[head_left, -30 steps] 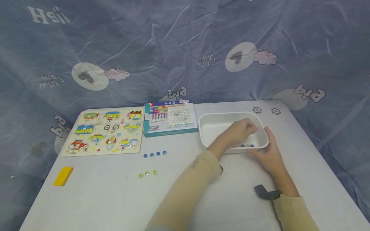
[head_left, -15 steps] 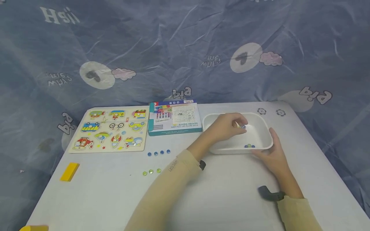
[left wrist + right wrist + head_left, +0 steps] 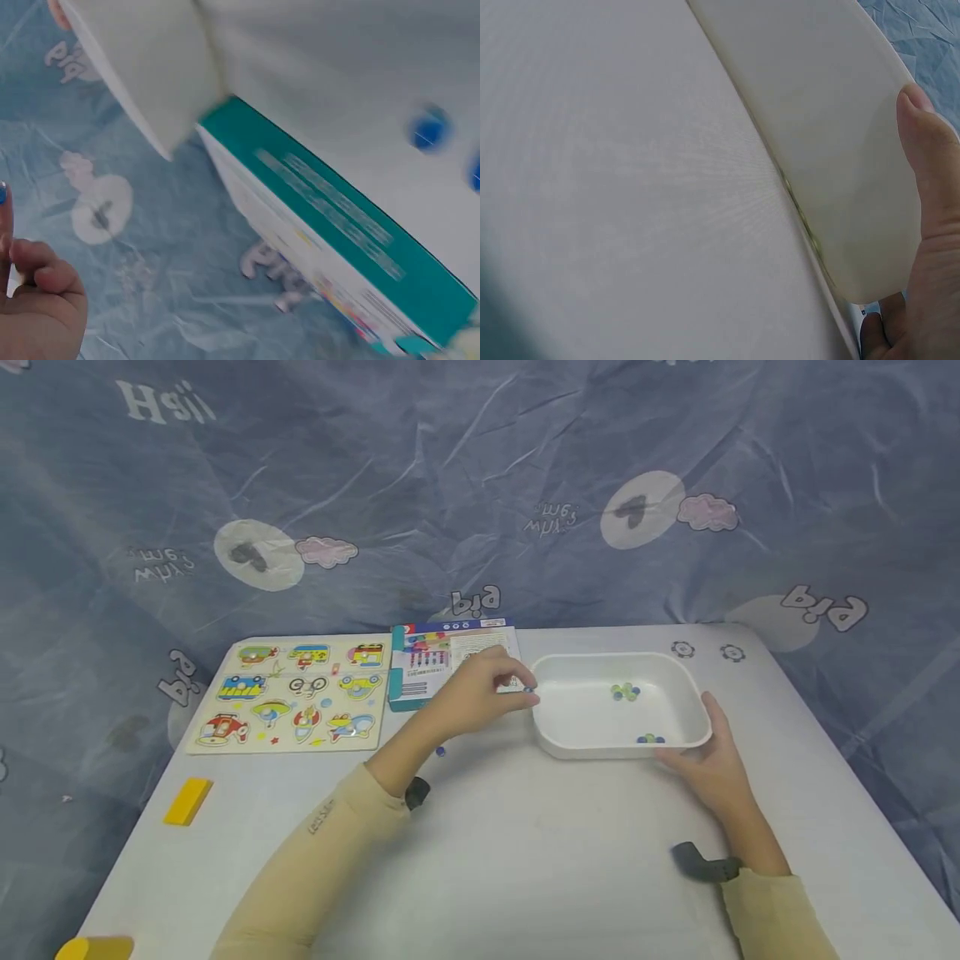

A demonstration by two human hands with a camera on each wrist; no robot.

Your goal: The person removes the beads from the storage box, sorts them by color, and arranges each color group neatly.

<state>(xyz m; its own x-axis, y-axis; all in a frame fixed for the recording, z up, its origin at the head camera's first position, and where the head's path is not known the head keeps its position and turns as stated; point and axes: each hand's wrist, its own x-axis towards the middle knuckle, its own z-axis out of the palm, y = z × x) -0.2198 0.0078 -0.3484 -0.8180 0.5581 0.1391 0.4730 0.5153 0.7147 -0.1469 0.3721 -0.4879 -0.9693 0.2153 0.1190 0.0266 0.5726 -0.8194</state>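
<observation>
My left hand point(image 3: 480, 689) is just past the left end of a white plastic tray point(image 3: 600, 750), over the printed box. Its thumb and forefinger pinch a small blue glass bead point(image 3: 528, 691). The left wrist view catches part of that blue bead point(image 3: 2, 193) at a fingertip. At the tray's right end, my right hand point(image 3: 708, 768) grips the wall, with the thumb point(image 3: 919, 124) on the near side. Inside the tray lie a cluster of blue and green beads point(image 3: 626, 692) and a short row of beads point(image 3: 650, 740) by the front wall.
Beside the tray lies a printed toy box point(image 3: 408, 697) with teal sides. Left of it is a wooden vehicle puzzle board point(image 3: 288, 693). A yellow block point(image 3: 187, 802) and a yellow cylinder point(image 3: 97, 948) are at the left. One blue bead point(image 3: 440, 751) shows beside my left wrist.
My left hand has moved left out of the tray with a blue bead, uncovering the middle bead cluster. My left arm now hides most table beads. My right hand stays at the tray's end.
</observation>
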